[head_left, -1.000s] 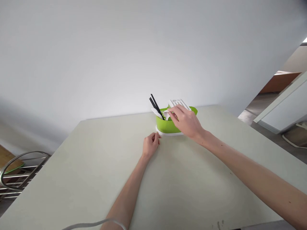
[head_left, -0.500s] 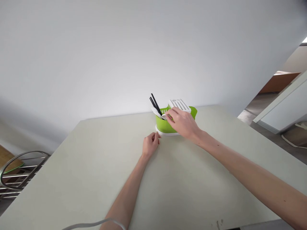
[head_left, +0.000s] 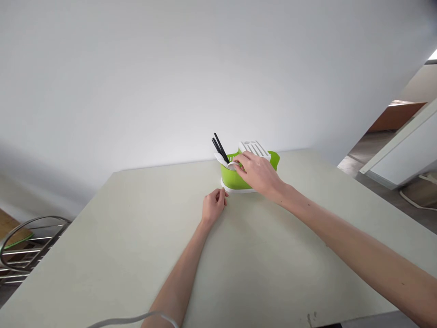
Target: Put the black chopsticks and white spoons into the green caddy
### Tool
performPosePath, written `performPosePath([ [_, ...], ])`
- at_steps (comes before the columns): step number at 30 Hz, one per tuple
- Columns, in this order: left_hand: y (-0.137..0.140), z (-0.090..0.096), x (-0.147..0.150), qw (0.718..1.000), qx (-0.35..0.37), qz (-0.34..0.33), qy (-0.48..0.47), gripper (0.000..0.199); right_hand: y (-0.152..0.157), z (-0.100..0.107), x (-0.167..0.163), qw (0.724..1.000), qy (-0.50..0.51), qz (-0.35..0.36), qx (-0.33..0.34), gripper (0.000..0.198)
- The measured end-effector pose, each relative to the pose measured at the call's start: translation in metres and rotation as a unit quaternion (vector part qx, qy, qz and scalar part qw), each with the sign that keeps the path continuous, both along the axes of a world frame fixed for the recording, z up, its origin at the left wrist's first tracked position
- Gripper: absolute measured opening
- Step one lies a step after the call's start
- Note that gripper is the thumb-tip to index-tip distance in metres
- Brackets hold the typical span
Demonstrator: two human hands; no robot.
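A green utensil holder (head_left: pixel 235 181) with a white base and a white slotted block (head_left: pixel 254 148) stands near the back edge of the table. Black chopsticks (head_left: pixel 220 148) and a white spoon (head_left: pixel 220 158) lean out of its left end. Over that end, my right hand (head_left: pixel 261 174) pinches another white spoon (head_left: pixel 232 166), whose bowl shows at the fingertips; its handle is hidden. My left hand (head_left: pixel 213 207) rests on the table with curled fingers, close to the holder's front left base. Nothing shows in it.
The pale table (head_left: pixel 136 237) meets a plain wall (head_left: pixel 153 82) at the back. A metal rack (head_left: pixel 30 248) is beyond the table's left edge. A grey cable (head_left: pixel 136 318) crosses by my left forearm, and a white cabinet (head_left: pixel 406 150) stands to the right.
My right hand has shifted very slightly left with the spoon, and more of the spoon's bowl faces me. The left hand has stayed in place.
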State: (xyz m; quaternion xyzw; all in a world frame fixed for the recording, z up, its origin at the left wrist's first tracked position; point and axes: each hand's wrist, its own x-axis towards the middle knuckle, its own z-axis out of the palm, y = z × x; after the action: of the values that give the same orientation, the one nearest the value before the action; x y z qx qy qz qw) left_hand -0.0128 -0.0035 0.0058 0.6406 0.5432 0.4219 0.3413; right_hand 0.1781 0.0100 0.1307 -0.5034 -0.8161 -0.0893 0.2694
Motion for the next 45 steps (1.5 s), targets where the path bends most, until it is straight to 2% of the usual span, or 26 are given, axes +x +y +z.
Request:
performPosePath([
  [12,0.001,-0.001,0.0,1.0,0.003,-0.003,0.004,0.046,0.0,0.008,-0.017,0.991,-0.108,-0.069,-0.039,0.023],
  [19,0.002,-0.002,0.0,1.0,0.003,-0.005,0.003,0.046,0.0,0.004,-0.012,0.993,-0.108,-0.038,-0.042,0.02],
  [25,0.002,-0.003,-0.001,1.0,0.007,-0.005,0.005,0.045,-0.003,-0.001,-0.003,0.999,-0.039,0.021,-0.011,0.018],
  [31,0.001,-0.003,-0.001,1.0,0.01,-0.005,0.009,0.046,-0.012,-0.024,0.009,0.993,-0.037,0.107,0.009,0.018],
  [39,0.001,-0.002,-0.001,1.0,0.008,-0.004,0.021,0.048,-0.018,-0.069,0.027,0.997,0.009,0.07,0.039,0.018],
  [45,0.002,-0.003,-0.002,1.0,0.006,-0.005,0.02,0.048,-0.032,-0.086,0.024,0.997,0.021,0.053,0.056,0.023],
])
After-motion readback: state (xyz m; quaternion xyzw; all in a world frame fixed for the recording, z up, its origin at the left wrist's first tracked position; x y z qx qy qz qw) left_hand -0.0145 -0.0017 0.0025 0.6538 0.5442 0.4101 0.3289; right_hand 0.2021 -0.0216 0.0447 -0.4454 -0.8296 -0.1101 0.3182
